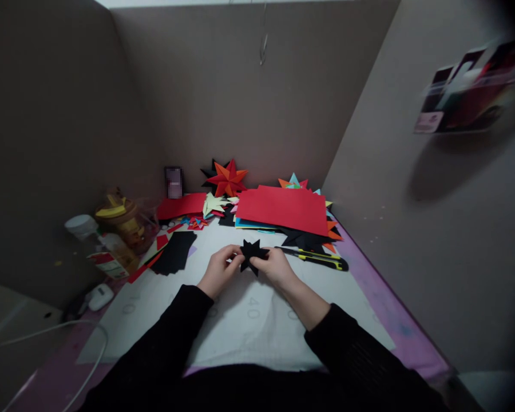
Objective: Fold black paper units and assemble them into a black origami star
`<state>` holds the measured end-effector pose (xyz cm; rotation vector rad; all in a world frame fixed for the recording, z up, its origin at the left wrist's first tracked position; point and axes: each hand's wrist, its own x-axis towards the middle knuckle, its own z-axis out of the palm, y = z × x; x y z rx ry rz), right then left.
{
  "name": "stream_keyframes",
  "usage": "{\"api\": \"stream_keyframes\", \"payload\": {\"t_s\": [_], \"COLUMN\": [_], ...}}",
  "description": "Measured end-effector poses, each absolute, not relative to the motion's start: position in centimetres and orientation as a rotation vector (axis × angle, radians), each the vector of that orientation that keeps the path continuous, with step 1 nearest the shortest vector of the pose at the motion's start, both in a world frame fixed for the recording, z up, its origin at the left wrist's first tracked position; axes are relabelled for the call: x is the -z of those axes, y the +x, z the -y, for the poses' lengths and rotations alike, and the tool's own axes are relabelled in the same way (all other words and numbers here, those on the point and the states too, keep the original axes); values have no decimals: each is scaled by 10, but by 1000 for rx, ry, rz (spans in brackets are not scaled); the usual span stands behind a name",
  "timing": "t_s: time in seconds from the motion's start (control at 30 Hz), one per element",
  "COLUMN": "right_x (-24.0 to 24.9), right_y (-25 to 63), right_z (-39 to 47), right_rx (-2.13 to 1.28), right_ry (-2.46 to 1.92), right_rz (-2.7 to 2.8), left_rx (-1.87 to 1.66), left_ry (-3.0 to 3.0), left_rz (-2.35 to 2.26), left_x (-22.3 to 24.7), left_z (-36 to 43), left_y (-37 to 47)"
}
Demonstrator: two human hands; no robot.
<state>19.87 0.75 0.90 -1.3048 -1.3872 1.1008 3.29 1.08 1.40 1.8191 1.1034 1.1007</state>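
Note:
Between my two hands is a small black paper star (252,252) with several points, raised over the white sheet (240,343). My left hand (223,268) pinches it at its left side. My right hand (277,268) grips the right side, with the thumb across the front. Just past my right hand lies a yellow and black utility knife (317,258). Further off, a pile of red paper sheets (283,209) rests over sheets of other colours. A stack of black paper pieces (175,253) is left of my left hand.
Finished-looking folded stars, one red-orange (229,178), stand along the back wall beside a phone (174,183). At left are a bottle (111,252), a brown and yellow cup (120,220), a white earbud case (100,297) and a white cable (100,343). Partition walls enclose the table.

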Motion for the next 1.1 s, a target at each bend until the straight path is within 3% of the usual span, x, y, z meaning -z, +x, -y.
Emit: {"api": "stream_keyframes", "payload": {"t_s": [0.43,0.8,1.1], "right_x": [-13,-22,-15], "right_y": [199,194,196], "right_z": [-6,0,-3], "right_rx": [-1069,-1113,-1116], "right_ry": [-1329,-1338,-1317], "right_rz": [1447,1443,1447], "left_rx": [-1110,-1134,-1181], "left_ry": [2300,2011,2044], "left_rz": [-1080,-1229,-1065], "left_x": [-21,-20,-21], "left_z": [-18,-17,-19], "left_y": [20,26,21]}}
